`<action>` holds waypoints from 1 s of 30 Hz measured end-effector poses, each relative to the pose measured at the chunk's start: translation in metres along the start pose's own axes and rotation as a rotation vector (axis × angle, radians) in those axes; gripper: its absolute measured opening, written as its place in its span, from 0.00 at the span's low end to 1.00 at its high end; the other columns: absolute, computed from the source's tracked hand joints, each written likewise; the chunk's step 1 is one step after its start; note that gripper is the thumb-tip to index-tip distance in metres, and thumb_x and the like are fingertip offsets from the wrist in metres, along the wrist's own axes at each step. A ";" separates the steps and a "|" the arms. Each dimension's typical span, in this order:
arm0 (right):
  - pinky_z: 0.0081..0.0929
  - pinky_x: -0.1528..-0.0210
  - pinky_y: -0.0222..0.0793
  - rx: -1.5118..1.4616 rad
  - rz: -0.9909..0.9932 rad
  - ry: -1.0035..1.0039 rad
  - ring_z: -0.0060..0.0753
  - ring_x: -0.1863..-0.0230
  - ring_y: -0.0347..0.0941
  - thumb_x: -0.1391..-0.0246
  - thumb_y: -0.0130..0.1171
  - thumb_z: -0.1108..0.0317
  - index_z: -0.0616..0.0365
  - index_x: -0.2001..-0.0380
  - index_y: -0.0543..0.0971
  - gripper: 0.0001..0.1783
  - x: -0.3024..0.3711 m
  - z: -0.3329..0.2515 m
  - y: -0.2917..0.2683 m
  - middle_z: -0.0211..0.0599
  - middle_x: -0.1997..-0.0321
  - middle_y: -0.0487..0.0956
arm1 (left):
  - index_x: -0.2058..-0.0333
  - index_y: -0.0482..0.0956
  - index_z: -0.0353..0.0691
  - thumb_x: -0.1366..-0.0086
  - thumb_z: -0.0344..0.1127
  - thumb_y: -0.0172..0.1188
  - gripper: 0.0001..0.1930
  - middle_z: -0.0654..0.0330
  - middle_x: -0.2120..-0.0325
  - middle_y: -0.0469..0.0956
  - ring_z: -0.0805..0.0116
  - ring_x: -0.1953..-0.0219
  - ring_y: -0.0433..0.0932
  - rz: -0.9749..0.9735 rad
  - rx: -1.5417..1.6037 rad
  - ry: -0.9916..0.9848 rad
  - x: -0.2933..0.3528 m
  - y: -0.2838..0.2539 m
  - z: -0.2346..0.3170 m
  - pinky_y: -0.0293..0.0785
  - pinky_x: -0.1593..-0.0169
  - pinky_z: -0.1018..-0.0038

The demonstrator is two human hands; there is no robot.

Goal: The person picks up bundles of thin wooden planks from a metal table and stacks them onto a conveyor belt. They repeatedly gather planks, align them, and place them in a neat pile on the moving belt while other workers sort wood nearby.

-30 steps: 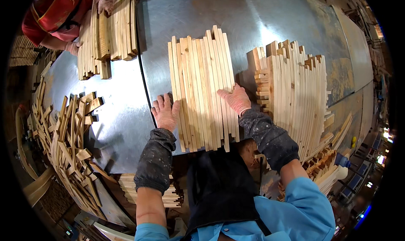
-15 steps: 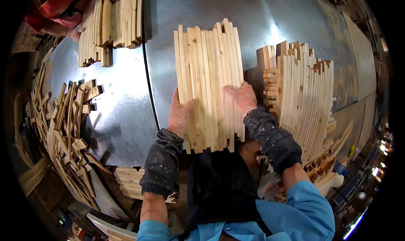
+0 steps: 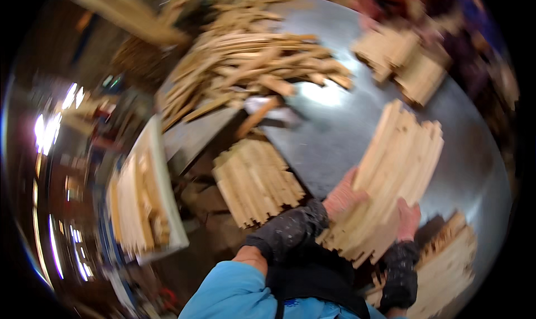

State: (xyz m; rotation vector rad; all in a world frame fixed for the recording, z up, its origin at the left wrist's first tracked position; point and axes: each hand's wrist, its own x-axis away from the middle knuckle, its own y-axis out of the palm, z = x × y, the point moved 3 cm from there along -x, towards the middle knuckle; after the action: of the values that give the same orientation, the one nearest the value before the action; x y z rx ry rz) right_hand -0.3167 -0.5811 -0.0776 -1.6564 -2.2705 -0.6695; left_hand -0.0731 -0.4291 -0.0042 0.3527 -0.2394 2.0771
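- While parts of the head view are blurred, it shows the left hand and right hand on opposite long sides of a bundle of wooden strips; both are partly curled and have hold of it, but fingers beneath are hidden, so depth of grip cannot be told
- Bundle location: slanted across the near part of the metal table, near end close to the dark apron; whether it touches the table top cannot be told
- Principal risk, as judged: no strap is visible and inner strips appear dependent on side pressure; should either hand ease, middle strips could slip out
- Secondary risk: uneven near ends could snag the apron if drawn closer
- Side risk: a neighbouring stack lies near the right hand; a swing that way could knock it
- Drop risk: a lower stack stands beside the table, where a loosened strip could fall
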 end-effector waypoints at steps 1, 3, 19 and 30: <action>0.34 0.43 0.79 0.052 -0.034 -0.044 0.36 0.47 0.81 0.38 0.70 0.74 0.69 0.36 0.74 0.29 0.010 -0.008 0.019 0.44 0.41 0.82 | 0.21 0.51 0.39 0.37 0.32 0.71 0.50 0.48 0.34 0.72 0.58 0.33 0.71 0.034 0.016 -0.015 0.020 -0.018 0.009 0.67 0.28 0.64; 0.35 0.40 0.77 0.075 -0.096 -0.042 0.37 0.47 0.80 0.38 0.72 0.70 0.69 0.35 0.73 0.32 0.040 -0.030 0.070 0.46 0.42 0.82 | 0.20 0.50 0.40 0.36 0.33 0.71 0.51 0.47 0.32 0.69 0.56 0.31 0.69 0.081 0.076 -0.055 0.067 -0.055 0.033 0.66 0.27 0.64; 0.35 0.49 0.79 0.645 -0.833 -0.595 0.36 0.54 0.83 0.46 0.78 0.61 0.70 0.45 0.79 0.31 0.459 -0.007 0.399 0.45 0.53 0.86 | 0.19 0.45 0.41 0.32 0.28 0.69 0.51 0.56 0.30 0.67 0.68 0.32 0.68 0.849 0.209 0.548 0.576 -0.306 -0.002 0.67 0.29 0.70; 0.35 0.54 0.81 0.720 -1.244 -0.868 0.36 0.62 0.86 0.46 0.77 0.55 0.65 0.50 0.83 0.28 0.693 0.082 0.584 0.45 0.62 0.88 | 0.20 0.50 0.39 0.30 0.37 0.70 0.48 0.59 0.28 0.66 0.66 0.30 0.66 1.100 0.288 0.686 0.843 -0.447 -0.012 0.60 0.25 0.67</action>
State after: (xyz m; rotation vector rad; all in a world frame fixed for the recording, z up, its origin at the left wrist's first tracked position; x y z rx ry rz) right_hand 0.0174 0.1788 0.2944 0.0069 -3.3569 0.8604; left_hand -0.0937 0.4789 0.2868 -0.4597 0.3807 3.1650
